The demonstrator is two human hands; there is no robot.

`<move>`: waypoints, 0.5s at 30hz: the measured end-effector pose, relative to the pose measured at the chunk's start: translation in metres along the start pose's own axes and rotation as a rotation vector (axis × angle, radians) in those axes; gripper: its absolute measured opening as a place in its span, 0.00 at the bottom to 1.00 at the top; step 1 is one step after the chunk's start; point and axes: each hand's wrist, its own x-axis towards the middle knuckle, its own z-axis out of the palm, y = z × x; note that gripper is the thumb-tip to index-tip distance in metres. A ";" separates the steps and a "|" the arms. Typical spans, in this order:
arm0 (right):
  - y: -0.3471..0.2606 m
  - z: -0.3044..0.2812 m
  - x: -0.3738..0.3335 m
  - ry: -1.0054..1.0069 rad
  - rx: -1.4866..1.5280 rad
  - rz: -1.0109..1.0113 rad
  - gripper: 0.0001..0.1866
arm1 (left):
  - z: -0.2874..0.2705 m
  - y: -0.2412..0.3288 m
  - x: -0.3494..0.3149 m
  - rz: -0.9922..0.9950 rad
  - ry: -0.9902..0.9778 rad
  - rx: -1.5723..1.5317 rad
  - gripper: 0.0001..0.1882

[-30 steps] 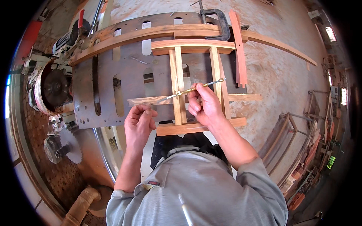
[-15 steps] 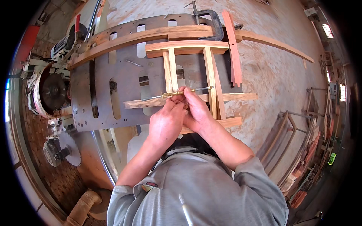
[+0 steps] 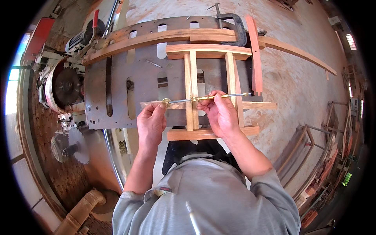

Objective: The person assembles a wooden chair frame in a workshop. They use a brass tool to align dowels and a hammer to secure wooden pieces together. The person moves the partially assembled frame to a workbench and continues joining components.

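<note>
My left hand (image 3: pixel 152 119) pinches a small brass disc (image 3: pixel 166 101) at the left end of a thin brass-and-steel rod tool (image 3: pixel 201 98). Thumb and fingers of my right hand (image 3: pixel 222 117) close around its brass middle, with the steel tip sticking out to the right. Both hands hold the tool level above a wooden frame. Two light upright bars (image 3: pixel 232 74) of this frame run between a far rail (image 3: pixel 209 47) and a near rail (image 3: pixel 213 133). A crosswise wooden strip (image 3: pixel 256 105) passes beneath the tool.
The frame lies over a slotted metal table (image 3: pixel 117 86). At the back, a C-clamp (image 3: pixel 239 29) grips a long wooden bar (image 3: pixel 145 40). Beside it lies a reddish strip (image 3: pixel 255 58). Circular saw blades (image 3: pixel 66 85) stand to the left, with another blade (image 3: pixel 79 145) below.
My hands were close together on the tool and have drawn apart. My left hand has moved left and now pinches the brass disc. The whole scene has shifted rightward in the view.
</note>
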 end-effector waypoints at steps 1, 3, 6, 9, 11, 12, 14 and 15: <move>0.002 -0.001 0.000 -0.007 -0.023 0.008 0.08 | 0.000 0.003 -0.002 0.002 0.002 -0.008 0.08; 0.005 -0.007 0.000 -0.016 -0.073 0.016 0.09 | 0.000 0.001 -0.002 0.016 0.001 -0.002 0.08; 0.007 -0.007 0.000 -0.007 -0.107 0.015 0.08 | 0.000 -0.006 -0.001 0.059 0.015 0.079 0.08; 0.009 -0.009 0.000 -0.003 -0.133 -0.015 0.08 | 0.000 -0.008 -0.004 0.228 0.066 0.310 0.08; 0.010 -0.008 -0.002 0.014 -0.181 -0.029 0.08 | -0.002 -0.015 -0.001 0.499 0.114 0.581 0.07; 0.010 -0.008 -0.003 0.023 -0.204 -0.036 0.08 | -0.001 -0.013 -0.002 0.507 0.121 0.597 0.07; 0.012 -0.010 -0.004 0.009 -0.228 -0.042 0.08 | 0.002 -0.008 -0.004 0.523 0.135 0.629 0.07; 0.013 -0.011 -0.004 0.003 -0.239 -0.045 0.08 | 0.002 -0.008 -0.004 0.552 0.137 0.657 0.07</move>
